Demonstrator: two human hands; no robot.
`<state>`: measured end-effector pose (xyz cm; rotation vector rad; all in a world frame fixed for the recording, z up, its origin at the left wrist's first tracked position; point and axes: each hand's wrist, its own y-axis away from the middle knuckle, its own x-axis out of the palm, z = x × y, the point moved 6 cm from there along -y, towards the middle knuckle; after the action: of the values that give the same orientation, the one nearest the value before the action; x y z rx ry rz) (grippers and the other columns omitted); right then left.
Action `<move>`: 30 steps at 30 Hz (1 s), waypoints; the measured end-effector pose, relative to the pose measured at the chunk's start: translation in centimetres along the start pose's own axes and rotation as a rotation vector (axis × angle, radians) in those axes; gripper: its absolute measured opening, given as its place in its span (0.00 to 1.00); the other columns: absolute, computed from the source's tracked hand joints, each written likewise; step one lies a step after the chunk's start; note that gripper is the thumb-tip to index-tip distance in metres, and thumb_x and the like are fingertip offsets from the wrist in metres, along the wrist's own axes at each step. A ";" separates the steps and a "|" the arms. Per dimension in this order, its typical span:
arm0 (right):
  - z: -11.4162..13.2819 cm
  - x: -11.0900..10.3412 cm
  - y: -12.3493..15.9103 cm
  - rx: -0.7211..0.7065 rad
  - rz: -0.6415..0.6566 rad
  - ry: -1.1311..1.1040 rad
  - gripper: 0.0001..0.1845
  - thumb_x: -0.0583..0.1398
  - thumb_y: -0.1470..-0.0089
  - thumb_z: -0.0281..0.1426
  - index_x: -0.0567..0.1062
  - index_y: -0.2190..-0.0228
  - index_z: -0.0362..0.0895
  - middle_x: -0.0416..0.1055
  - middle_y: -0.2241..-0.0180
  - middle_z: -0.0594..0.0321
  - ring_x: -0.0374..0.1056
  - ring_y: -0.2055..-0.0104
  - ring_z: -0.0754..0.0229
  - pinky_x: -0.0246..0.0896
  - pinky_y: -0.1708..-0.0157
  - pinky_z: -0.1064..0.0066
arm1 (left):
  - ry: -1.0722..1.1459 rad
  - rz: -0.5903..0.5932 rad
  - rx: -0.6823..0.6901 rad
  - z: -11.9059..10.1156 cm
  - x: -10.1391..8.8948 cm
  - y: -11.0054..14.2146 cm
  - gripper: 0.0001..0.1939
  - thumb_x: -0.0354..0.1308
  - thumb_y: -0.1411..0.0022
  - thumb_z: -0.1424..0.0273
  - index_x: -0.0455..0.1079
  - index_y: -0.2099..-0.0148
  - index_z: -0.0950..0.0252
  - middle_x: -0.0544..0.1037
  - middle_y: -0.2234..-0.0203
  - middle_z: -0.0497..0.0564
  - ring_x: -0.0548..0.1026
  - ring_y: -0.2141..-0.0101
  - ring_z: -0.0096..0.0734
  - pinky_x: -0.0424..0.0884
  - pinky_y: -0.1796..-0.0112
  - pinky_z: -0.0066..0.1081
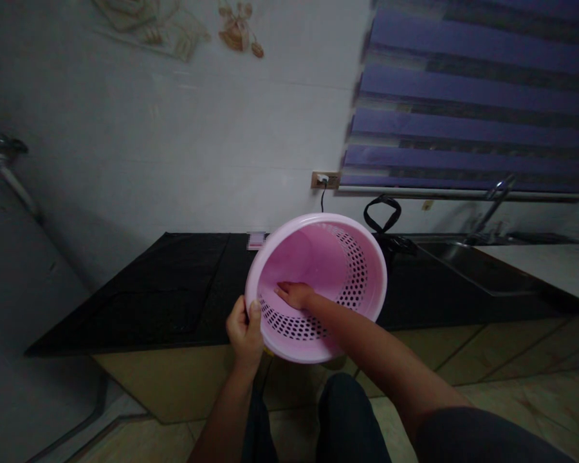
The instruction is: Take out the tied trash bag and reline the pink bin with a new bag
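Observation:
A round pink plastic basket (352, 257) with perforated walls is tilted so its mouth faces me, above the front edge of a black countertop (174, 289). My left hand (244, 331) is closed around the basket's rim at its lower left, thumb on the inside. My right hand (294, 294) reaches inside the basket, fingers stretched out flat against the lower inner wall near the bottom. Nothing else shows inside the basket.
A small pink object (255, 240) lies at the back of the countertop. A wall socket with a black cable (324, 181) sits behind the basket. A steel sink (468, 260) and tap (495, 199) are at the right, under a striped blind (463, 96).

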<state>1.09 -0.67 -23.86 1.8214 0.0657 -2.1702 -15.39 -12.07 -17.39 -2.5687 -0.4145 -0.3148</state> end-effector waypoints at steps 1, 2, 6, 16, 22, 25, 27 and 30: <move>-0.1 0.1 -0.1 -0.002 -0.001 -0.001 0.41 0.34 0.38 0.51 0.60 0.37 0.41 0.56 0.38 0.55 0.56 0.37 0.51 0.51 0.38 0.61 | 0.004 0.004 -0.001 0.0 0.0 0.0 0.22 0.58 0.43 0.52 0.64 0.75 0.65 0.64 0.84 0.43 0.61 0.80 0.25 0.61 0.78 0.24; -0.2 0.1 -0.1 -0.003 -0.004 -0.003 0.41 0.35 0.38 0.51 0.60 0.37 0.41 0.57 0.38 0.54 0.56 0.37 0.50 0.51 0.38 0.60 | 0.009 0.007 -0.005 -0.1 0.1 -0.1 0.22 0.58 0.43 0.52 0.64 0.75 0.65 0.63 0.84 0.43 0.61 0.80 0.25 0.61 0.78 0.24; -0.6 0.2 -0.3 0.005 -0.010 0.003 0.40 0.36 0.38 0.52 0.61 0.38 0.42 0.58 0.39 0.54 0.57 0.38 0.51 0.52 0.39 0.60 | 0.002 0.011 -0.018 0.0 0.1 -0.2 0.21 0.58 0.43 0.52 0.63 0.75 0.64 0.62 0.84 0.43 0.61 0.80 0.25 0.60 0.78 0.24; -0.6 0.0 -0.1 -0.004 -0.006 0.012 0.40 0.36 0.38 0.51 0.61 0.37 0.41 0.59 0.39 0.53 0.58 0.38 0.49 0.53 0.40 0.59 | -0.023 0.037 -0.014 -0.4 0.3 -0.3 0.20 0.58 0.43 0.54 0.63 0.76 0.64 0.62 0.85 0.42 0.60 0.81 0.24 0.57 0.80 0.24; -0.8 -0.4 0.6 0.003 0.010 0.018 0.38 0.38 0.38 0.49 0.61 0.37 0.41 0.57 0.38 0.54 0.57 0.38 0.47 0.54 0.40 0.57 | -0.033 0.051 0.008 -0.7 0.3 -0.4 0.19 0.58 0.42 0.55 0.62 0.75 0.64 0.61 0.84 0.42 0.59 0.81 0.24 0.57 0.79 0.24; -0.9 -0.7 1.0 0.003 -0.004 0.017 0.37 0.40 0.38 0.49 0.62 0.38 0.41 0.58 0.39 0.54 0.58 0.38 0.48 0.55 0.40 0.58 | -0.026 0.062 0.018 -0.7 0.3 -0.3 0.18 0.58 0.41 0.57 0.62 0.76 0.64 0.60 0.84 0.42 0.59 0.80 0.24 0.57 0.79 0.24; -0.9 -0.7 1.0 0.008 -0.001 0.029 0.37 0.39 0.37 0.49 0.62 0.38 0.41 0.58 0.39 0.54 0.58 0.38 0.48 0.55 0.40 0.59 | -0.035 0.070 0.020 -0.7 0.4 -0.3 0.18 0.58 0.41 0.58 0.62 0.76 0.64 0.61 0.84 0.42 0.58 0.80 0.24 0.57 0.79 0.24; -0.9 -0.4 1.0 0.014 0.008 0.041 0.37 0.39 0.37 0.49 0.62 0.38 0.41 0.57 0.38 0.53 0.57 0.38 0.49 0.54 0.40 0.60 | -0.057 0.076 0.019 -0.8 0.4 -0.4 0.17 0.57 0.41 0.59 0.62 0.75 0.64 0.61 0.84 0.42 0.59 0.80 0.24 0.57 0.79 0.24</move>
<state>2.32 -1.33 -23.46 1.8703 0.0516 -2.1334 -15.31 -12.09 -16.46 -2.5727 -0.3382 -0.2098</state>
